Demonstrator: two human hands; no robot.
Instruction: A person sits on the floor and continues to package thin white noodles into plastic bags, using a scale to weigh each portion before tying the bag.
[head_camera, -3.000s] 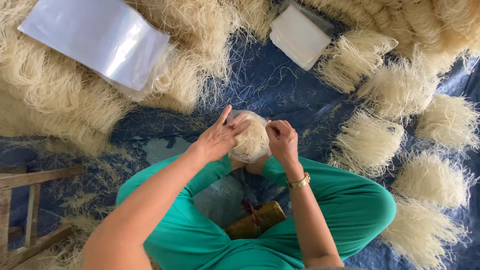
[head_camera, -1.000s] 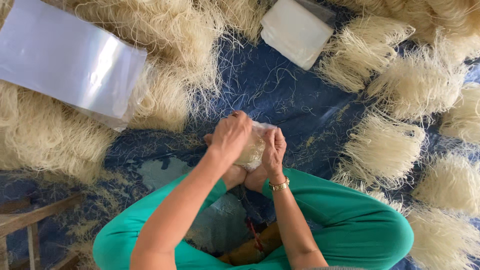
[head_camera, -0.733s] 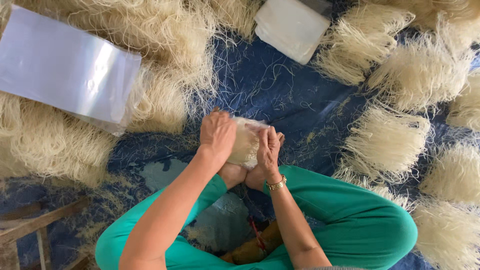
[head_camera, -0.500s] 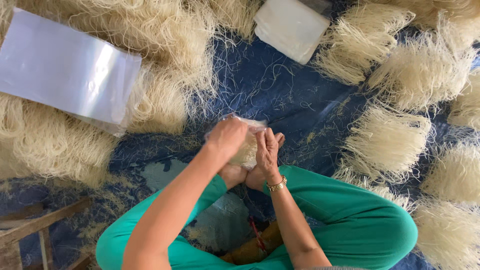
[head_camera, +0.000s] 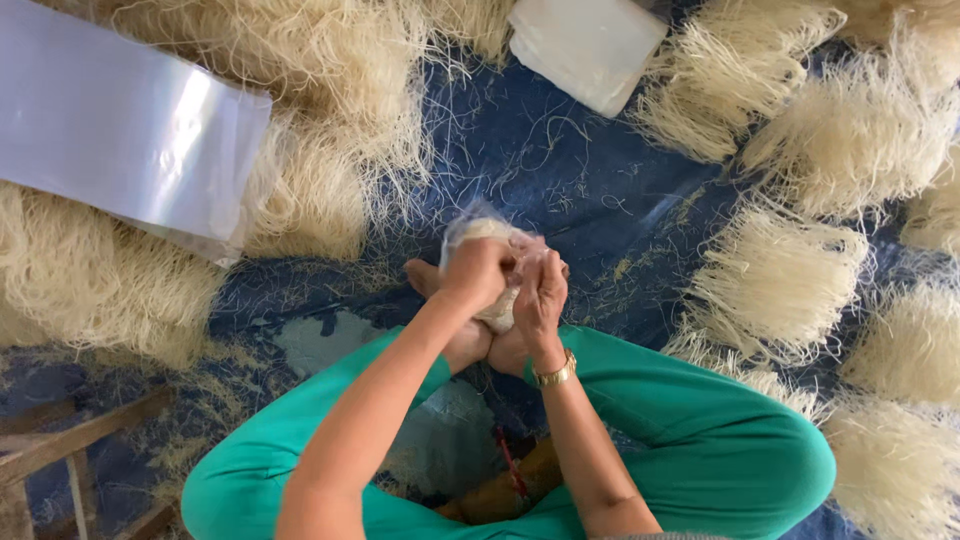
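I see my left hand (head_camera: 478, 275) and right hand (head_camera: 540, 290) both clenched around a pale bagged bundle of thin dried noodles (head_camera: 490, 235) mid-way across the blue tarp (head_camera: 560, 180).

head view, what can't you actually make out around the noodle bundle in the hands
Head view only:
- Noodle bundle: mostly covered by the left hand and right hand; how the bag is closed cannot be seen.
- Brown object by the legs: half hidden by the forearms, kind unclear.
- Clear plastic sheets: cut off by the left edge.
- Wooden frame: cut off at the lower left corner.
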